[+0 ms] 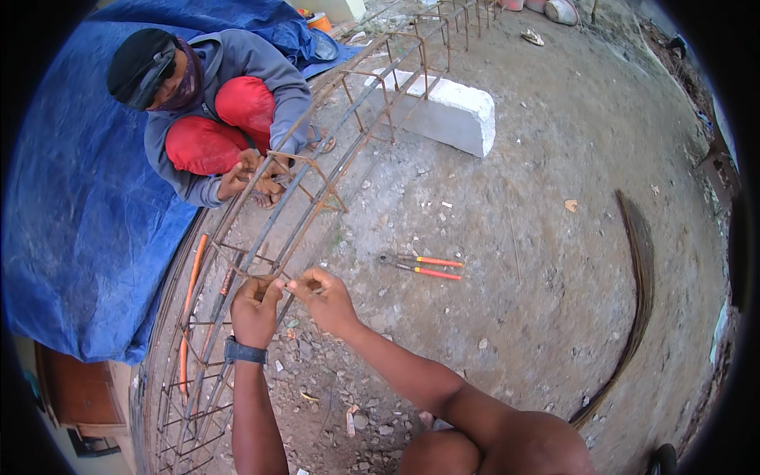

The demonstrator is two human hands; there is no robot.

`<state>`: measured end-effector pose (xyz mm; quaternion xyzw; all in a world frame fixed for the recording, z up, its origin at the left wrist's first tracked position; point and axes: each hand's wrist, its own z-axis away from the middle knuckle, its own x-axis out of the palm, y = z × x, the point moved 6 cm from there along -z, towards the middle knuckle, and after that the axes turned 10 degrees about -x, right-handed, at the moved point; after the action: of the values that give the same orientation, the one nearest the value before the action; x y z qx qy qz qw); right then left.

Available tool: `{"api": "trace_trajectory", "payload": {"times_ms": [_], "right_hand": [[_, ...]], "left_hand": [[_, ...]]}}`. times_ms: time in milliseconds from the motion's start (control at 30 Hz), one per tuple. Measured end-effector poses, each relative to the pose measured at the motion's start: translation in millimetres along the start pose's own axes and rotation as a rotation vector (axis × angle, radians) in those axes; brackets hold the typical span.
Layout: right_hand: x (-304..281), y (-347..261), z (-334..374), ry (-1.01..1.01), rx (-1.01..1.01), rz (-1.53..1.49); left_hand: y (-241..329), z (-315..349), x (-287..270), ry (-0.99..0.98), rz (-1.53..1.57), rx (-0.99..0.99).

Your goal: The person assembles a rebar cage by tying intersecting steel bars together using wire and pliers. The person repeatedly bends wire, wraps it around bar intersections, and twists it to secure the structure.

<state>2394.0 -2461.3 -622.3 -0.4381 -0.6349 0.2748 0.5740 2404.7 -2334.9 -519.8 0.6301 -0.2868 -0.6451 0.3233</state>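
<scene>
A long cage of rusty steel rebar (277, 212) with square stirrups runs from the lower left to the top of the view. My left hand (255, 310), with a dark watch (245, 351) on its wrist, is closed at a stirrup corner. Beside it, my right hand (324, 301) pinches thumb against fingers close to the left fingertips. Whatever lies between the fingers is too small to make out. Pincers (437, 267) with red-orange handles lie on the ground to the right of my hands.
Across the cage squats a co-worker (245, 55), hands near the bars. Blue tarp (71, 182) covers the left. A white block (451, 119) sits under the cage. Bundled thin wire (640, 293) curves along the right. An orange tube (194, 277) lies along the cage; rubble (340, 380) lies below.
</scene>
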Motion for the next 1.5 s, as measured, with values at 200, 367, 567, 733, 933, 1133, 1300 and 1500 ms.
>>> {"api": "trace_trajectory", "payload": {"times_ms": [200,367,567,733,933,1133,1300,1500], "right_hand": [[5.3,4.2,-38.1,-0.096,0.346,-0.173],[9.8,-2.8,-44.9,-0.039,0.395,-0.006],[21.5,-1.1,-37.6,-0.121,0.385,-0.198],[32.7,-4.2,-27.9,-0.162,0.409,-0.381],[13.8,-15.6,-24.4,-0.059,0.221,-0.069],[26.1,-93.3,-33.4,-0.195,-0.447,0.669],[32.1,-88.2,-41.1,-0.454,-0.334,0.617],[27.8,-71.7,16.7,-0.105,-0.581,0.512]], "left_hand": [[7.5,7.2,-1.1,0.157,-0.116,0.068],[-4.1,3.4,-3.6,0.217,-0.086,0.086],[1.6,2.5,-3.5,0.03,0.056,-0.188],[-8.1,-0.2,-14.8,-0.123,0.208,-0.352],[-8.5,8.4,1.9,0.069,0.18,-0.11],[-8.5,8.0,0.5,0.162,0.028,0.032],[2.6,8.2,-5.6,0.133,-0.077,0.078],[-25.8,5.8,-0.8,-0.323,0.413,-0.229]]}}
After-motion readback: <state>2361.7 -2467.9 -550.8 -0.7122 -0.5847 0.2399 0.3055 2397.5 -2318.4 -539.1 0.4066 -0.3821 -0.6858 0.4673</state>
